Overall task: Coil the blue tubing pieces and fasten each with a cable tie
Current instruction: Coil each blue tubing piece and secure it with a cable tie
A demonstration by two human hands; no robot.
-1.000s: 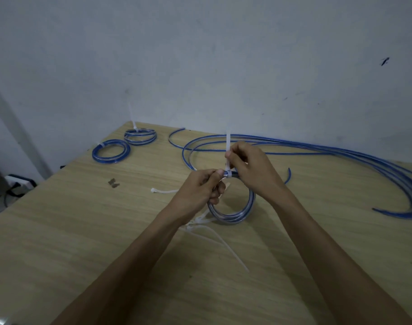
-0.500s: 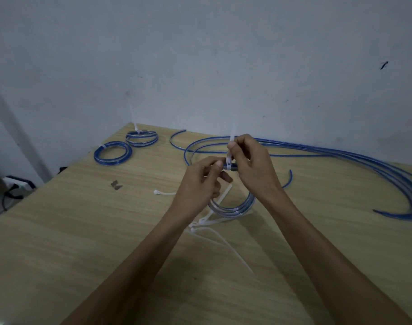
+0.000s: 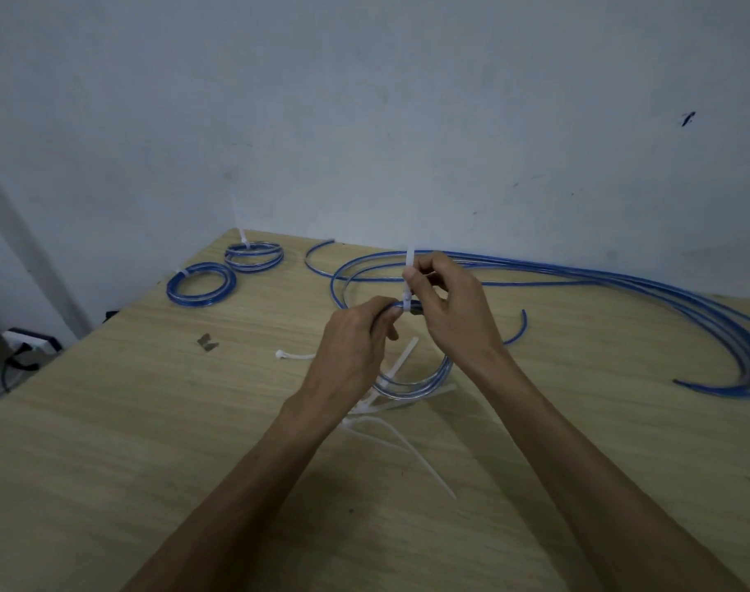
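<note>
Both hands meet above the middle of the wooden table [image 3: 108,442], and from my remote seat I read them left to right. Far to the left I see two finished coils [image 3: 202,284] lying flat near the table's back corner, each blue with a pale sheen and a white tie stub sticking up. Nearer, a few loose white ties [image 3: 401,442] lie fanned on the wood under the left wrist. My left hand [image 3: 356,348] comes in from the lower left, knuckles up, fingers curled round the top of the coil in progress [image 3: 420,380], gripping it. That coil is translucent blue tubing wound in several turns; it stands roughly on edge, its lower arc hanging just over the table. At its top a white cable tie [image 3: 408,277] is wrapped round the turns, its tail pointing straight up, long axis vertical. My right hand [image 3: 450,309] reaches in from the lower right, with thumb and forefinger pinching that tail just above the tie's head. Further right, the uncoiled blue tubing [image 3: 664,292] sweeps in long parallel arcs along the wall and curls back at the table's right edge.
</note>
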